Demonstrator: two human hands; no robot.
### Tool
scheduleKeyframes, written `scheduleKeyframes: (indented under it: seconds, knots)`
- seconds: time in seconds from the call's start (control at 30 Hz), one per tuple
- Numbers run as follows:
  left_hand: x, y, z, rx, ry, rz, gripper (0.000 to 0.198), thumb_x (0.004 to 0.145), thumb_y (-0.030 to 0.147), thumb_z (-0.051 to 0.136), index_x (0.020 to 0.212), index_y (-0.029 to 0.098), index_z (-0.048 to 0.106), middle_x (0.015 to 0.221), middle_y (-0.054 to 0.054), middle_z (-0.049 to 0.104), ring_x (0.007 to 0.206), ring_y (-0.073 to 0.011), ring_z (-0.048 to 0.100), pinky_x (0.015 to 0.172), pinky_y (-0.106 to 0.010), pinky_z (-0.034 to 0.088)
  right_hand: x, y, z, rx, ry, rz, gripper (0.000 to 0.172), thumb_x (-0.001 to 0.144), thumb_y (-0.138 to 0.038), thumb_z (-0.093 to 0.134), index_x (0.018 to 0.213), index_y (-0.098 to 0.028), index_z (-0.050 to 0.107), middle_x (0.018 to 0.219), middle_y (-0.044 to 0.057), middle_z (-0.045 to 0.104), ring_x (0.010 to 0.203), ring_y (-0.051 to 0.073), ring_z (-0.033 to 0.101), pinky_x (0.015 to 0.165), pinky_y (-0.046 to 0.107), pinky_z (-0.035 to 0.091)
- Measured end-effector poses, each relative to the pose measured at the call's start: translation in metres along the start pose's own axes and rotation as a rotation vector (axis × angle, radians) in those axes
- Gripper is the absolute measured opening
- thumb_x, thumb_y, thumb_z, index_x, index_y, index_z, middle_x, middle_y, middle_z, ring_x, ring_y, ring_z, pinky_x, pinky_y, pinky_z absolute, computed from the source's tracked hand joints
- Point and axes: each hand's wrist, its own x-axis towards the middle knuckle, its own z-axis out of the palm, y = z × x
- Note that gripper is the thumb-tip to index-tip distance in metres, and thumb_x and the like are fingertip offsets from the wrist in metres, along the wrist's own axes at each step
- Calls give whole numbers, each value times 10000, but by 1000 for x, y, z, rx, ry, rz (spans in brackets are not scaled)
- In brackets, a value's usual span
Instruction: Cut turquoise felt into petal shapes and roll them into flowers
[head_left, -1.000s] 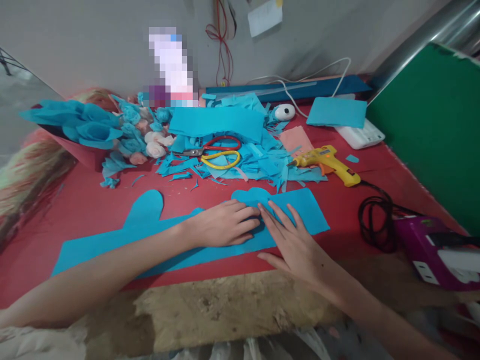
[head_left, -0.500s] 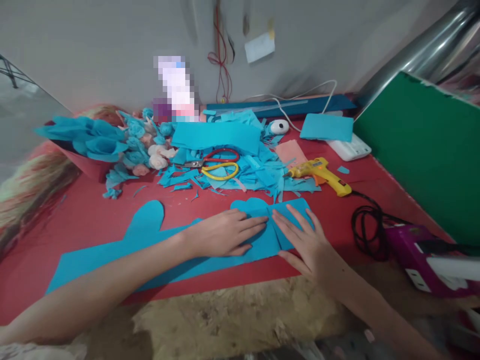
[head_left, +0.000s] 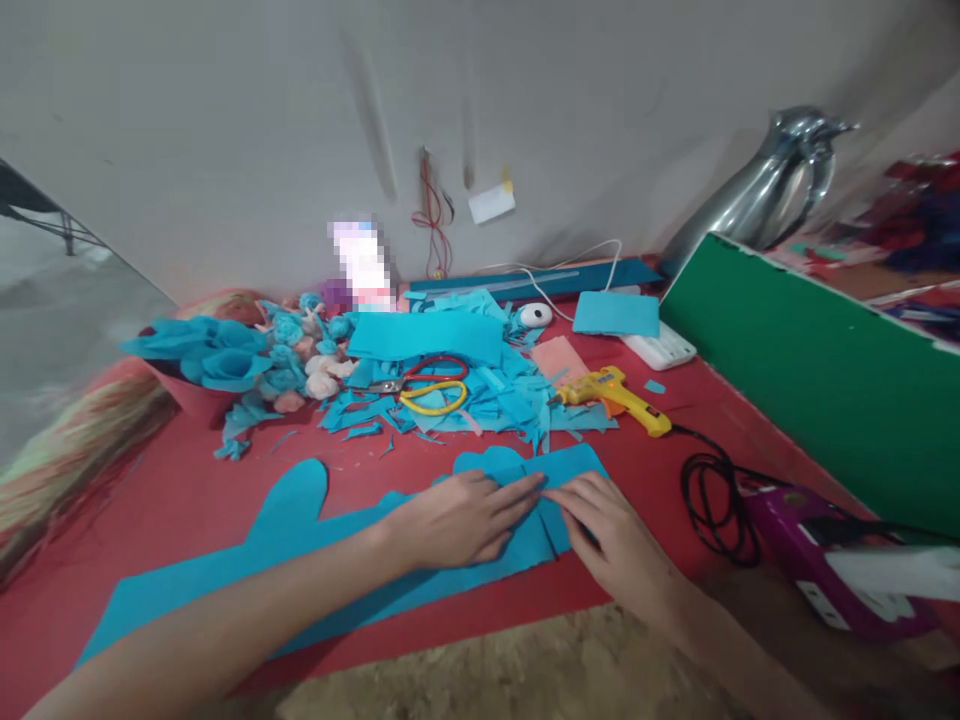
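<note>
Long blue strip [head_left: 360,600], lying flat on the red-covered counter [head_left: 202,500], parallel to its front edge. The left hand [head_left: 457,520] rests palm down on the strip's right half, fingers extended and gripping nothing visible; the spread contact suggests that it serves as a weight against slipping. The right hand [head_left: 607,520] lies over the strip's right end, its fingers drawn together so that the tips almost meet those of the left; whether they pinch the sheet cannot be told. A dark line crosses the strip between the hands, either a fold or an overlapping edge, and probably explains why the fingers gather there. Behind the strip's left half, a rounded blue piece [head_left: 292,495] projects from its far edge.

Beyond the strip's middle, scissors [head_left: 397,386] with one red and one yellow handle rest on blue scraps [head_left: 510,400], perhaps laid there to be within reach. Beyond its right end lies a yellow glue gun [head_left: 615,395], nozzle toward the scraps; its handle points rightward, apparently convenient for the right hand. Its black cord [head_left: 705,510] coils to the right of the strip, beside a purple box [head_left: 825,575]. Beyond the strip's left end stand paper flowers [head_left: 300,350] and a wrapped bouquet [head_left: 202,350].
</note>
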Motion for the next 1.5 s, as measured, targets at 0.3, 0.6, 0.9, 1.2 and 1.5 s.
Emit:
scheduleKeyframes:
  seconds: [0.3, 0.6, 0.9, 1.2, 1.5]
  knots:
    - [-3, 5, -6, 24, -10, -30, 498, 872, 454, 307, 1292, 191, 359, 1421, -111, 266, 885, -192, 559, 701, -309, 354, 6, 1, -2, 46, -70, -32, 400, 779, -15, 388, 1037, -216, 619, 829, 60, 576, 809, 186, 515, 699, 326, 472]
    - [-2, 12, -16, 92, -58, -22, 422, 876, 408, 323, 1298, 384, 312, 1432, -86, 235, 757, -162, 545, 649, -312, 336, 9, 0, -4, -60, -121, -21, 405, 773, -9, 395, 1020, -223, 634, 842, 69, 586, 825, 219, 509, 717, 378, 454]
    - [-11, 27, -21, 32, -14, 55, 412, 857, 382, 363, 1269, 382, 362, 1376, -54, 325, 749, -154, 526, 633, -295, 352, 6, 2, -2, -66, -97, -49, 379, 762, 8, 425, 971, -209, 656, 824, 72, 586, 798, 212, 510, 681, 347, 449]
    - [-22, 27, -5, -250, 76, -43, 383, 899, 385, 300, 1224, 239, 439, 1248, -41, 481, 1121, -209, 410, 967, -380, 286, 4, 1, -6, -135, -119, -106, 434, 801, -22, 378, 1123, -215, 595, 847, 85, 578, 810, 207, 514, 679, 345, 456]
    - [-24, 26, -5, -312, 62, -52, 377, 894, 384, 323, 1230, 265, 449, 1267, -32, 462, 1125, -221, 402, 972, -410, 301, 16, 3, -1, -280, -165, -101, 457, 765, -23, 387, 1174, -144, 551, 879, 93, 626, 787, 236, 552, 686, 378, 439]
